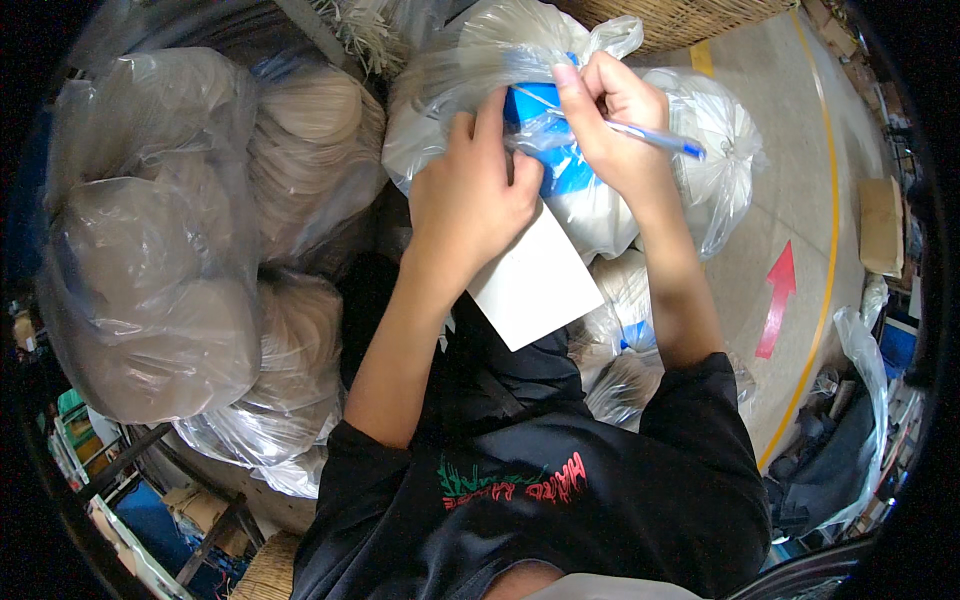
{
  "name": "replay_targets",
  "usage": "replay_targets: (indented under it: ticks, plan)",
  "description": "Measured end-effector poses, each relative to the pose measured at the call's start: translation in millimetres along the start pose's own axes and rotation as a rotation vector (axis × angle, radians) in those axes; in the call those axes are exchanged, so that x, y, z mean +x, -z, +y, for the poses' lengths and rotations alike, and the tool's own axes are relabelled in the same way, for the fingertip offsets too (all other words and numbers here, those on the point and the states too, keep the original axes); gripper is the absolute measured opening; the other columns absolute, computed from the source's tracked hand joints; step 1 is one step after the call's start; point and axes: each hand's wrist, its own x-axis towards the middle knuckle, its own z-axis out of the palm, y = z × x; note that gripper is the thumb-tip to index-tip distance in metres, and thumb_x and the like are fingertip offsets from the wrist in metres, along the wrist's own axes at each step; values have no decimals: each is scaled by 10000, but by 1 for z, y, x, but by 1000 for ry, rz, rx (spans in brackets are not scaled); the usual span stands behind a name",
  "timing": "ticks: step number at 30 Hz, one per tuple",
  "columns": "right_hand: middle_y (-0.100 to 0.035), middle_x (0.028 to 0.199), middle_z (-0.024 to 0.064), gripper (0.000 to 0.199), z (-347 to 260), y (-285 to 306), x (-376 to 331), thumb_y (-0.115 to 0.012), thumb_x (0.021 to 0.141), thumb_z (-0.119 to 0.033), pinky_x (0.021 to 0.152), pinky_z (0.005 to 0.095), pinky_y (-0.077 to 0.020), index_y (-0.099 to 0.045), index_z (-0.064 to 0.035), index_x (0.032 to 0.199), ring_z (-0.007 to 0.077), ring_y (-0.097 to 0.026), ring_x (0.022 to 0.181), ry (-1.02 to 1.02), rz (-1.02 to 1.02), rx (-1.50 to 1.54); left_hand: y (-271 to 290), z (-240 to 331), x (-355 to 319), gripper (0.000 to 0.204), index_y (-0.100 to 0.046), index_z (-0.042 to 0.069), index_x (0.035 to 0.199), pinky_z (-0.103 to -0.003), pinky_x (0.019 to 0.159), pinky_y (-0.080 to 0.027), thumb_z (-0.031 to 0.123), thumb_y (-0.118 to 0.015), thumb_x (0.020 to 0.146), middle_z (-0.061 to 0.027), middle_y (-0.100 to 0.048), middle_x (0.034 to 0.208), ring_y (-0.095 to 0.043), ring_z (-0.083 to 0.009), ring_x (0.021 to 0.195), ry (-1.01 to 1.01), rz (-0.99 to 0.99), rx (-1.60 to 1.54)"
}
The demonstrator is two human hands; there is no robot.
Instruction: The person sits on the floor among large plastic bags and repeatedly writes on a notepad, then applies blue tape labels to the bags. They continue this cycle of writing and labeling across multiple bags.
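Observation:
My left hand (475, 190) is at the middle, its palm over the upper part of a white card or pad (537, 285) and its fingers bent against a clear bag. The card's lower half sticks out below the hand, above my dark trousers. My right hand (625, 125) pinches a pen (655, 137) with a clear barrel and blue end. The pen slants across the front of the clear plastic bag (600, 215), which has white and blue contents. Bright blue material (567, 168) shows between my two hands. The left fingertips are partly hidden.
Large clear bags (160, 250) of stacked round brown pieces fill the left side. Another tied clear bag (715, 150) stands right of my right hand. A wicker basket (680, 25) is at the top. The floor at right bears a red arrow (776, 300) and a yellow line (834, 230).

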Motion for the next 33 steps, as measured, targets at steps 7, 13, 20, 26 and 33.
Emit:
replay_targets:
  ticks: [7,13,20,26,33]
  plan:
    - [-590,692,13,385,9,0,9,-593,1081,-276,533,223,-424,-555,-23,794,42,-519,590,-5,-34,77,1,-14,17,631,-491,121,1498,-529,806,-584,308,-578,902,-225,-621,1212,-720,-425,900,-66,-10,70]
    - [-579,633,22,450,10,-9,6,-483,1120,-285,520,251,-434,-597,-19,775,69,-547,560,-61,12,6,3,-13,10,589,-520,101,1456,-528,775,-587,287,-593,902,-219,-613,1236,-725,-425,848,-92,24,32]
    - [-586,612,31,442,11,-13,10,-499,1115,-269,514,269,-442,-597,-8,772,79,-574,562,-21,-9,-121,14,-1,-18,475,-600,121,1351,-494,776,-598,246,-621,892,-172,-608,1348,-723,-405,927,-78,-51,27]
    - [-608,624,43,409,13,-16,15,-520,1106,-244,522,278,-455,-584,-7,779,84,-588,572,16,-15,-196,22,2,-19,376,-706,162,1230,-455,683,-610,233,-646,865,-129,-627,1338,-743,-357,816,-125,-60,76]
    - [-587,629,34,372,15,-16,19,-534,1102,-216,532,283,-440,-570,-10,795,76,-532,567,-11,-32,-190,26,-1,-10,298,-767,195,1142,-446,706,-610,240,-646,873,-130,-636,1313,-747,-347,814,-46,33,-4]
